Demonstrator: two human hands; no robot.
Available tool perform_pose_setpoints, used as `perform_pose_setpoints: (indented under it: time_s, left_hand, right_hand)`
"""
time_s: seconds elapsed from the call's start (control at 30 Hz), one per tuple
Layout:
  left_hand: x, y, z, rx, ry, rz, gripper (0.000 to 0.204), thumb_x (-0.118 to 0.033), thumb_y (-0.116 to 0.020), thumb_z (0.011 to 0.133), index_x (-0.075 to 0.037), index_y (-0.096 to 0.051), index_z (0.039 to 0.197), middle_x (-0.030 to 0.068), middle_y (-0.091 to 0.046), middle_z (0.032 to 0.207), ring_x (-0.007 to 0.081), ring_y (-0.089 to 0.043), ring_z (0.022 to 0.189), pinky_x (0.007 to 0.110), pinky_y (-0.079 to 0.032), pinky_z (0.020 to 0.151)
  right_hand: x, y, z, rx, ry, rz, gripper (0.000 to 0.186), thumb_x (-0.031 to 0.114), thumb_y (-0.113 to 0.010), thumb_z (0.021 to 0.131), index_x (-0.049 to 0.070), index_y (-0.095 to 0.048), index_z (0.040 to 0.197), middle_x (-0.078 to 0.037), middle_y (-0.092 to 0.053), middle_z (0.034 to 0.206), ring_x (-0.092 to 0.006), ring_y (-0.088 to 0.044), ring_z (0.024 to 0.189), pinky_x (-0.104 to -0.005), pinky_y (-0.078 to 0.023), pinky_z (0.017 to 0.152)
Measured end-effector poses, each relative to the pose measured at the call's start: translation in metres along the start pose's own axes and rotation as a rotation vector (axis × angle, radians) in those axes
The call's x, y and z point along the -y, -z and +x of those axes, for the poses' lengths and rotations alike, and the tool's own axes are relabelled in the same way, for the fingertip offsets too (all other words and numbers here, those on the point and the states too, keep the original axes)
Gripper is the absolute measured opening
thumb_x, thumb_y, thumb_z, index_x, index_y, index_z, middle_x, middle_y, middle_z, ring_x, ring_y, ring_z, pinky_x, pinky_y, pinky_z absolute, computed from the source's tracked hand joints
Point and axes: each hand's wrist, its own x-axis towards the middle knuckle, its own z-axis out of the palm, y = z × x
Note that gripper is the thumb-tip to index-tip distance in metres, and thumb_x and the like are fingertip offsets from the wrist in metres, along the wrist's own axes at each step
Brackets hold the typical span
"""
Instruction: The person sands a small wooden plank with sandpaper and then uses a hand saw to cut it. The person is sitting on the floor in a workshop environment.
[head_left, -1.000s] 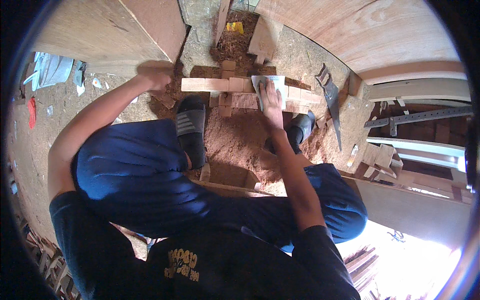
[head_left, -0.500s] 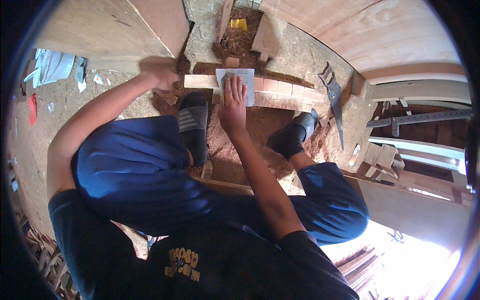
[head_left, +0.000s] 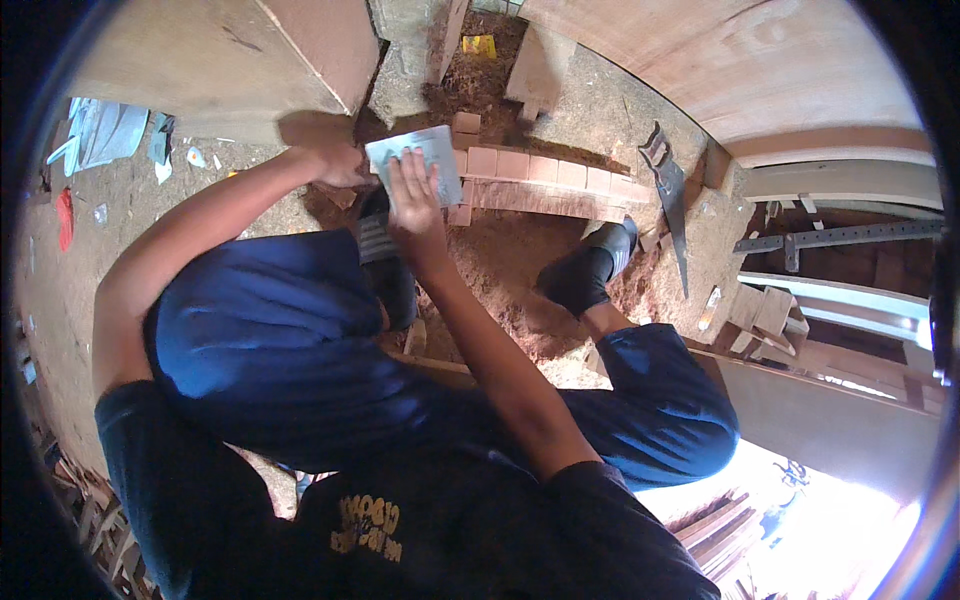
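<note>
A row of pale wooden blocks and bars (head_left: pixel 540 172) lies across the floor between my sandaled feet. My right hand (head_left: pixel 412 205) lies with fingers stretched flat on a pale rectangular sheet (head_left: pixel 443 150), pressing it over the row's left end. My left hand (head_left: pixel 335 165) is closed, fingers curled, just left of the sheet; what it holds, if anything, is hidden. The sheet covers that end of the row. A handsaw (head_left: pixel 668 190) rests on the floor to the right of the blocks.
Large plywood panels (head_left: pixel 720 70) border the top and upper left. At the right are timber offcuts (head_left: pixel 775 315) and a perforated metal bar (head_left: pixel 840 233). Plastic scraps (head_left: pixel 105 135) and a red piece (head_left: pixel 66 220) lie at the left; a yellow wrapper (head_left: pixel 478 46) lies at the top.
My right hand and the sheet have slid leftward along the row, from its right part to its left end, uncovering the right blocks. My left hand stays nearly in place.
</note>
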Motion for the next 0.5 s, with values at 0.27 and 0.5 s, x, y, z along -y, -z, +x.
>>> perform_pose_setpoints:
  time_s: [0.27, 0.5]
  left_hand:
    - [-0.009, 0.024, -0.018, 0.001, 0.049, 0.133, 0.037, -0.034, -0.07, 0.075, -0.006, -0.067, 0.097, 0.0176, -0.065, 0.101, 0.0331, -0.061, 0.096, 0.044, -0.047, 0.087]
    - [-0.014, 0.028, -0.023, -0.109, 0.092, 0.258, 0.039, -0.037, -0.074, 0.07, -0.006, -0.068, 0.094, 0.0159, -0.065, 0.103, 0.0319, -0.062, 0.097, 0.045, -0.05, 0.083]
  right_hand:
    - [0.006, -0.017, 0.009, 0.09, 0.054, 0.012, 0.056, -0.006, -0.044, 0.078, -0.005, -0.042, 0.133, -0.026, -0.034, 0.143, -0.0389, -0.025, 0.139, -0.0551, -0.015, 0.113]
    - [0.0, -0.012, 0.013, 0.073, -0.102, -0.014, 0.061, -0.005, -0.047, 0.074, -0.005, -0.041, 0.134, -0.027, -0.034, 0.143, -0.0424, -0.023, 0.138, -0.0565, -0.014, 0.112]
